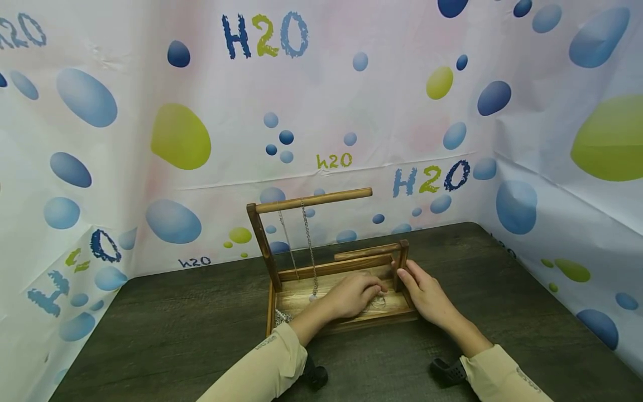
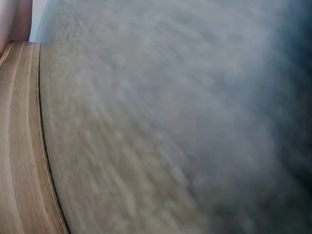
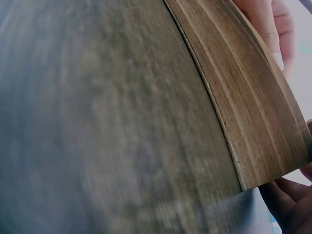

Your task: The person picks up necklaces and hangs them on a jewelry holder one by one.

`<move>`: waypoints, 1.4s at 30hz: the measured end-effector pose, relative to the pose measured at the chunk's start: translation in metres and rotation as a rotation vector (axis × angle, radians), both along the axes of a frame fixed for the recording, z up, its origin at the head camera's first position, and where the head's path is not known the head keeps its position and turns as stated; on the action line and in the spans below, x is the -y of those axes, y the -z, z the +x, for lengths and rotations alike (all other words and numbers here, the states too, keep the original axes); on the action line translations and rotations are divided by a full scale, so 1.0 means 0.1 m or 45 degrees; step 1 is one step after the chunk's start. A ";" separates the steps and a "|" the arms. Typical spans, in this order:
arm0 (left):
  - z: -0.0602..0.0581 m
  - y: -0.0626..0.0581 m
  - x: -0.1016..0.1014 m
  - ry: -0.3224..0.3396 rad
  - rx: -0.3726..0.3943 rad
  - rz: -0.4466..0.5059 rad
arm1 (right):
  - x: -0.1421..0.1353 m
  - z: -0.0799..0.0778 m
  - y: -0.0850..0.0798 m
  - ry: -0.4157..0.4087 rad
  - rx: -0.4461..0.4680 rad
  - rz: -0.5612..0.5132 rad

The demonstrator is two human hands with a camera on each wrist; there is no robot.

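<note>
A wooden jewelry stand with a shallow tray base stands on the table, with a tall bar and a lower bar above it. My left hand reaches into the tray with bent fingers, beside thin wire-like loops; whether it pinches any of them is hidden. My right hand grips the right end of the stand by the short post, thumb in front. In the right wrist view, the left fingers show above the tray's front wall, and the right hand at its corner.
Two chains hang from the tall bar: a thin one and a thicker one. More silvery chain lies in the tray's left corner. A printed backdrop stands behind the dark table.
</note>
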State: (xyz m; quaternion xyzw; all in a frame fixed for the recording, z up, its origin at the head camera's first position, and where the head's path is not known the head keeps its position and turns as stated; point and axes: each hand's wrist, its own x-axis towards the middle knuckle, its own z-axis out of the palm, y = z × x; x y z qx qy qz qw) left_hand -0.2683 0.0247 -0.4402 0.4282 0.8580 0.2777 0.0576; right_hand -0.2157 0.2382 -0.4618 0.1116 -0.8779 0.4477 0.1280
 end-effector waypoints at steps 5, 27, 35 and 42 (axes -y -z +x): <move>0.02 -0.04 0.05 -0.020 0.113 0.111 | 0.01 0.00 0.00 0.005 -0.002 0.002; -0.07 -0.29 0.25 -0.337 0.604 0.618 | -0.01 -0.01 0.02 0.001 -0.019 -0.001; -0.14 -0.33 0.29 -0.388 0.603 0.680 | -0.01 -0.02 0.01 0.012 0.009 -0.003; -0.13 -0.38 0.33 -0.437 0.633 0.733 | -0.01 -0.01 0.00 0.007 0.018 -0.006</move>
